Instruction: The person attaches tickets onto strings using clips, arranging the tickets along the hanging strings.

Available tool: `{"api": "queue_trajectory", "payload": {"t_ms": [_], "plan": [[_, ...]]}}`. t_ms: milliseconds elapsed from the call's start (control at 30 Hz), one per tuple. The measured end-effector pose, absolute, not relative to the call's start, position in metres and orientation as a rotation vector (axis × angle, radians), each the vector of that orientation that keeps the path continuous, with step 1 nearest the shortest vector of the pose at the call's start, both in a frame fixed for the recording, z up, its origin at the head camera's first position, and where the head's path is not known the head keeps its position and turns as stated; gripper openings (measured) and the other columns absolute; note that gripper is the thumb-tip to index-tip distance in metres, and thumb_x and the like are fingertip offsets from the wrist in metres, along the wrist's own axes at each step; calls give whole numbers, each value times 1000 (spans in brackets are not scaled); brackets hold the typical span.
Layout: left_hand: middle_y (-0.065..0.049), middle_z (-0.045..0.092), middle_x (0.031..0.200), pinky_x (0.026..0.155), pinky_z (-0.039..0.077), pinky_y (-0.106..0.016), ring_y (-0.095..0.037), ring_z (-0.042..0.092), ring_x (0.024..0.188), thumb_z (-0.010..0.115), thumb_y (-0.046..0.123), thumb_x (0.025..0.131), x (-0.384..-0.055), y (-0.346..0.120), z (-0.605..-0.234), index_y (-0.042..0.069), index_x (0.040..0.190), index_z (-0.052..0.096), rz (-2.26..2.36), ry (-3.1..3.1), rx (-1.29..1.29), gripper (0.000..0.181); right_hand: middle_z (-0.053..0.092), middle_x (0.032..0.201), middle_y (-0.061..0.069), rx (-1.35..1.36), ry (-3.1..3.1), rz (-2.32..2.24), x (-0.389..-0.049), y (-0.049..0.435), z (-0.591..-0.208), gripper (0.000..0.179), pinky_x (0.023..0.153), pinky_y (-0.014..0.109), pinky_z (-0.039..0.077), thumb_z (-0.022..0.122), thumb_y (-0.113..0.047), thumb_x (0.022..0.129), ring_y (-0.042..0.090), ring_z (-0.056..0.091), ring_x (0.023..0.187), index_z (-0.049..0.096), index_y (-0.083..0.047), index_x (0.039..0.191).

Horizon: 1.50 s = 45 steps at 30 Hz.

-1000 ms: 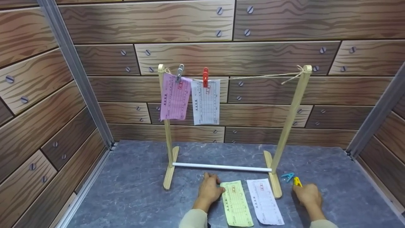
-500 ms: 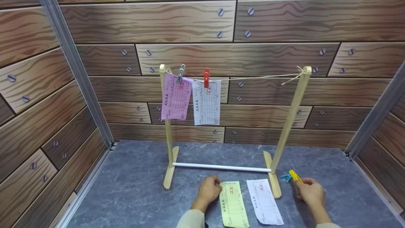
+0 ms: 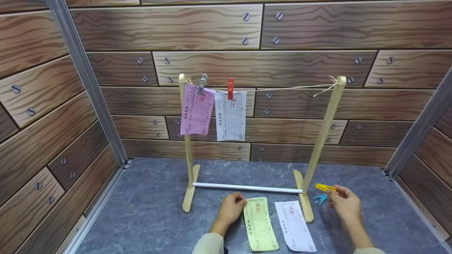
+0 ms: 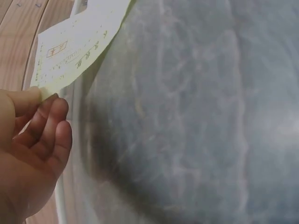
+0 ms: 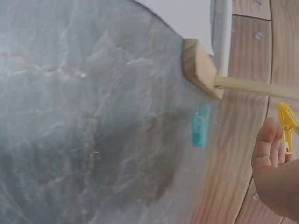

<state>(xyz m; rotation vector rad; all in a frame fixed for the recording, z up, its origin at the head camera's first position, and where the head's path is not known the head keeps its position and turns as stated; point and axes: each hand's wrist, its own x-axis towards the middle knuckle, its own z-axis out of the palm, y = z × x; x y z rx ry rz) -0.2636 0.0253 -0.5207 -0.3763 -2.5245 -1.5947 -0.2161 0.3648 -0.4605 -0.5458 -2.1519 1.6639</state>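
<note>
My left hand (image 3: 230, 210) pinches the top left corner of a pale green printed slip (image 3: 260, 224); in the left wrist view the thumb and a finger grip that corner (image 4: 46, 91). My right hand (image 3: 346, 205) holds a yellow clothespin (image 3: 325, 187) by one end, above the table. Just below it a blue clothespin (image 3: 320, 199) lies on the table. A white printed slip (image 3: 295, 225) lies to the right of the green one. On the string (image 3: 282, 88) a grey clothespin (image 3: 202, 84) holds a pink slip (image 3: 196, 113), and a red clothespin (image 3: 230, 88) holds another white slip (image 3: 230, 120).
A wooden stand carries the string between its left post (image 3: 187, 151) and right post (image 3: 324, 137). A white rod (image 3: 247, 187) joins its feet, behind the slips. Wood-patterned walls (image 3: 282, 67) enclose the grey marbled table (image 3: 148, 211) at the back and sides.
My right hand has lifted the yellow clothespin and turned it to point left. My left hand has gone from touching the green slip's edge to pinching its corner, and the slip has shifted slightly.
</note>
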Motion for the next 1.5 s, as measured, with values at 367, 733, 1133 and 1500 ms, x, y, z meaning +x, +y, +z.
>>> {"api": "queue_trajectory", "payload": {"t_ms": [367, 733, 1133, 1500], "plan": [[5, 57, 71, 57, 46, -25, -8, 52, 64, 69, 5, 95, -273, 20, -485, 8, 88, 68, -1740, -2398, -434, 8, 64, 82, -1, -258, -1836, 1826, -215, 344, -435, 25, 61, 25, 57, 71, 2, 92, 10, 67, 68, 64, 5, 116], [5, 60, 76, 61, 48, -26, -7, 53, 67, 66, 7, 98, -281, 19, -432, 6, 91, 68, -1599, -2308, -527, 7, 67, 94, 1, 68, -1775, 1857, -218, 327, -393, 25, 62, 26, 58, 67, 6, 93, 13, 68, 68, 67, -2, 117], [-2, 69, 84, 71, 53, -27, -12, 61, 74, 72, 2, 91, -292, 15, -363, 4, 93, 71, -1475, -2159, -589, 3, 68, 93, 7, 317, -1748, 1827, -224, 312, -322, 38, 57, 27, 57, 68, 9, 91, 14, 65, 64, 56, 17, 127], [-1, 65, 79, 65, 51, -25, -10, 56, 70, 72, 7, 93, -298, 21, -305, 3, 91, 68, -1432, -2063, -694, 6, 69, 93, 10, 399, -1781, 1709, -228, 295, -275, 29, 57, 25, 56, 70, 8, 91, 15, 65, 62, 66, 6, 120]]}}
